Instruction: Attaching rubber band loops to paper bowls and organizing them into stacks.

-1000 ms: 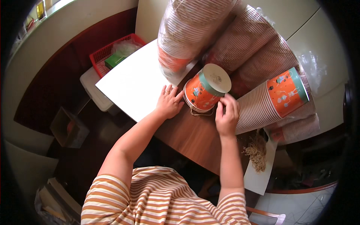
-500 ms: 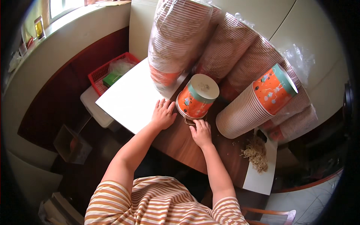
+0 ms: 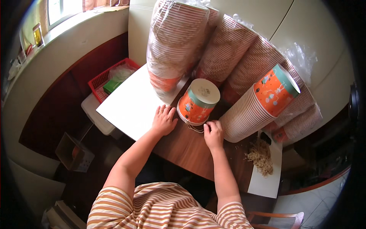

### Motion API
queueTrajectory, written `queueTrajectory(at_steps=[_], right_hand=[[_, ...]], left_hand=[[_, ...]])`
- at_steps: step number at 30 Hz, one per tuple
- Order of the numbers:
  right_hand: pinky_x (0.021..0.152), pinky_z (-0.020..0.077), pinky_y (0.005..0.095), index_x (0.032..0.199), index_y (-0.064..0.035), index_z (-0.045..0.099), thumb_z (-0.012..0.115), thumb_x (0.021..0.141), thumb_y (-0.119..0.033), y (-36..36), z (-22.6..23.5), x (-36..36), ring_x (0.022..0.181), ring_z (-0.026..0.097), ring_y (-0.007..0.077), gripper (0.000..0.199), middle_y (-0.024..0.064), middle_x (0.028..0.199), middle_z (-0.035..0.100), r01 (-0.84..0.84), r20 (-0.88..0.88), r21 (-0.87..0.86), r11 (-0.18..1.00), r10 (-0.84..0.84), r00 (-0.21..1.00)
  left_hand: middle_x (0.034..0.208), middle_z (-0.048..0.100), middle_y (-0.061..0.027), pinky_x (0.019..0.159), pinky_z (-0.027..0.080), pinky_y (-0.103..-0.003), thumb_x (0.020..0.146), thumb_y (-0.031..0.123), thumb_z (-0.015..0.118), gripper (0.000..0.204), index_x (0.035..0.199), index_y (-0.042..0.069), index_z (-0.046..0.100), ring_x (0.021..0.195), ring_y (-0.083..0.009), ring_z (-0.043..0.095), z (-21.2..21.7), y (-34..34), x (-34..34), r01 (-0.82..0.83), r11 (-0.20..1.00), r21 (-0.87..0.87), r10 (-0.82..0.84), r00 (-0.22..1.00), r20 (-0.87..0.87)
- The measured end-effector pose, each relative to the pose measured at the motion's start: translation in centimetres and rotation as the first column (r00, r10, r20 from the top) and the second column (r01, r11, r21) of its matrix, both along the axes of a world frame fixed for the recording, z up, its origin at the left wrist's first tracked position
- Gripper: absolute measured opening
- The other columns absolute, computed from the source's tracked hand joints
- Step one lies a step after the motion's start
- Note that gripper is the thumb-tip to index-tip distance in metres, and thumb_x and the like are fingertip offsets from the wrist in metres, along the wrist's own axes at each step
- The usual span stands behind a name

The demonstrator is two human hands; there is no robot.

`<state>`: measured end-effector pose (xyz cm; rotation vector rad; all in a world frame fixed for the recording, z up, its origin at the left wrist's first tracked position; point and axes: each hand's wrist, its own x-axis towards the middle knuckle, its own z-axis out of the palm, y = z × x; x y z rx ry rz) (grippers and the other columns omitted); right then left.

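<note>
An upturned orange and green paper bucket [image 3: 193, 108] stands on the brown wooden table, its pale base facing up. Thin tan strings [image 3: 193, 127] lie in a loop along its lower rim, on the near side. My left hand [image 3: 164, 121] rests flat left of the bucket, fingers stretched, partly over the white sheet's edge. On the bucket's right, my right hand [image 3: 214, 134] has its fingers curled in a pinch at the end of the strings. Just right of that hand leans a tall nested stack of the same buckets [image 3: 244, 116].
Plastic-wrapped bucket stacks [image 3: 177, 42] line the wall behind. A white sheet [image 3: 127, 101] covers the table's left part. A tangled heap of tan string [image 3: 261, 158] lies on white card at the right. A red basket [image 3: 100, 81] and an open box [image 3: 74, 152] are at the left.
My right hand has moved slightly right and curled, and the strings at the rim now reach toward it. My left hand stays flat beside the bucket.
</note>
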<state>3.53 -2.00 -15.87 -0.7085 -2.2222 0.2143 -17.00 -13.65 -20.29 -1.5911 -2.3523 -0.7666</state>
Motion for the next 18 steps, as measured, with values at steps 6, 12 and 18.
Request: queueTrajectory(at_steps=[6, 12, 18], right_hand=[[0.094, 0.0417, 0.0435, 0.117, 0.0004, 0.053, 0.063, 0.082, -0.013, 0.5, 5.9, -1.8, 0.111, 0.050, 0.0392, 0.039, 0.0235, 0.120, 0.052, -0.002, -0.130, 0.119, 0.993, 0.017, 0.991], [0.095, 0.0426, 0.0430, 0.121, -0.0028, 0.052, 0.064, 0.079, -0.011, 0.3, 6.3, -3.0, 0.112, 0.050, 0.0402, 0.044, 0.0243, 0.126, 0.048, -0.093, -0.038, 0.053, 0.994, 0.095, 0.995], [0.092, 0.0437, 0.0447, 0.125, -0.0032, 0.049, 0.065, 0.077, -0.012, -0.6, 6.2, -4.1, 0.108, 0.051, 0.0404, 0.051, 0.0241, 0.128, 0.045, -0.097, -0.002, 0.084, 0.992, 0.098, 0.995]], left_hand=[[0.125, 0.049, -0.0136, 0.106, 0.026, -0.048, 0.079, 0.031, 0.062, 0.054, 0.125, 0.008, 0.047, 0.123, -0.0339, 0.039, -0.5, -0.2, -0.2, -0.005, 1.000, 0.026, 0.005, 1.000, 0.000], [0.126, 0.049, -0.0140, 0.106, 0.026, -0.047, 0.078, 0.030, 0.063, 0.057, 0.126, 0.005, 0.045, 0.122, -0.0340, 0.041, 0.4, -0.2, 0.0, -0.001, 0.998, 0.055, 0.001, 1.000, 0.016], [0.123, 0.051, -0.0144, 0.106, 0.027, -0.046, 0.077, 0.026, 0.064, 0.056, 0.125, 0.005, 0.046, 0.121, -0.0327, 0.043, 0.5, -0.3, 0.0, 0.007, 0.995, 0.104, -0.010, 0.999, 0.035]])
